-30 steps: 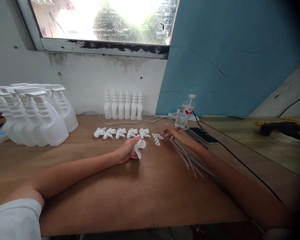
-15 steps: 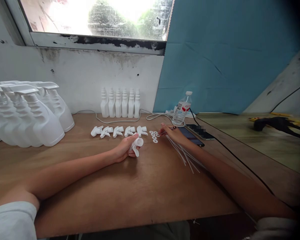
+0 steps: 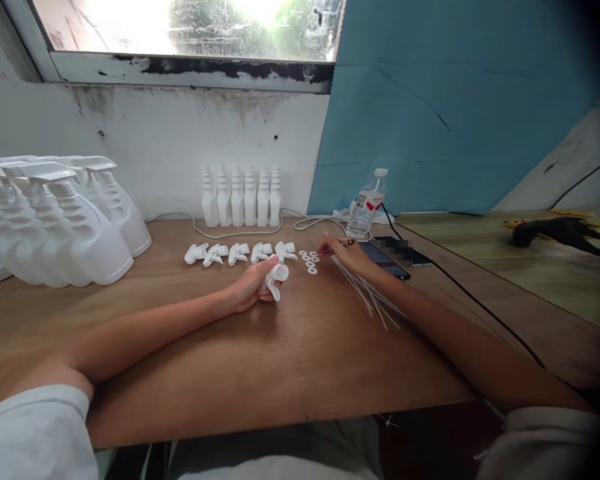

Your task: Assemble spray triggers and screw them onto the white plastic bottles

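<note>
My left hand point(image 3: 253, 285) is closed around a white trigger spray head point(image 3: 279, 273), its round collar facing right and its trigger pointing down. Over the right side of the table, my right hand point(image 3: 344, 251) has its fingers drawn together beside several small white ring washers point(image 3: 310, 260). What its fingertips hold, if anything, is too small to make out. Several thin white tubes point(image 3: 367, 293) lie partly under that hand and forearm. Behind my left hand, more white spray heads point(image 3: 239, 253) lie in a row.
Large white spray bottles point(image 3: 97, 237) crowd the left side. Several slim white bottles point(image 3: 237, 200) stand against the wall. At the right are a clear water bottle point(image 3: 367, 210), a phone point(image 3: 387, 263), another dark device point(image 3: 405, 252) and a black cable point(image 3: 473, 303).
The view has tilted slightly downward, so things sit a little higher in the picture. Both hands stay in nearly the same places, the left still holding the trigger spray head.
</note>
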A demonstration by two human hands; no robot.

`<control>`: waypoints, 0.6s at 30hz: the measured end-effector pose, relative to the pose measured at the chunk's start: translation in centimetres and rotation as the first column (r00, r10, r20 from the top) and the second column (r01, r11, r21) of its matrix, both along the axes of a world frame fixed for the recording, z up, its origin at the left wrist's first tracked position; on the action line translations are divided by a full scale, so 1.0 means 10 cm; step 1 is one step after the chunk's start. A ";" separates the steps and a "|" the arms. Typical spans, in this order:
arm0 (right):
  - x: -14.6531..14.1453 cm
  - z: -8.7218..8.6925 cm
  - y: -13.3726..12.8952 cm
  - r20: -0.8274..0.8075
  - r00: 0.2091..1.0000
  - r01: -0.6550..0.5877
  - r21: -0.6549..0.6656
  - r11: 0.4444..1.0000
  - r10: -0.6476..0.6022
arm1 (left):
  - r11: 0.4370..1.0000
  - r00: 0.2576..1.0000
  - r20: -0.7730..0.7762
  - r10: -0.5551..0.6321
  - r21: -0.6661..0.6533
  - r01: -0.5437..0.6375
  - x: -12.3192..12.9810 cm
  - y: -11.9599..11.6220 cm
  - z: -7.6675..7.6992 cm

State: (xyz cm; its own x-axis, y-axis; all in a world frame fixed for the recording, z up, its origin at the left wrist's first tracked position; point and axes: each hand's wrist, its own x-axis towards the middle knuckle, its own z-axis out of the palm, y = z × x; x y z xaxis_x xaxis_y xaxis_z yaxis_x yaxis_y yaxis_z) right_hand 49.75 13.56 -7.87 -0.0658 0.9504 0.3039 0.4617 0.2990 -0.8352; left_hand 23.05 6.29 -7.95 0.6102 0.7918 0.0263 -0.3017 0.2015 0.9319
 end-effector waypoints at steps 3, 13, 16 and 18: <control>0.01 -0.02 0.03 0.012 1.000 0.004 0.015 1.000 -0.004 | 1.000 1.000 -0.002 -0.004 0.008 0.004 0.00 -0.01 0.01; 0.04 -0.15 0.14 0.067 0.998 -0.023 0.039 0.999 0.021 | 1.000 1.000 0.010 -0.020 0.021 0.020 0.00 -0.02 0.02; 0.02 -0.13 0.13 0.077 0.997 -0.028 0.053 0.998 0.024 | 1.000 1.000 0.002 -0.018 0.015 0.018 0.00 -0.02 0.02; -0.01 -0.12 0.10 0.088 0.995 -0.044 0.060 0.997 0.039 | 1.000 1.000 -0.006 -0.015 0.006 0.015 0.00 -0.01 0.02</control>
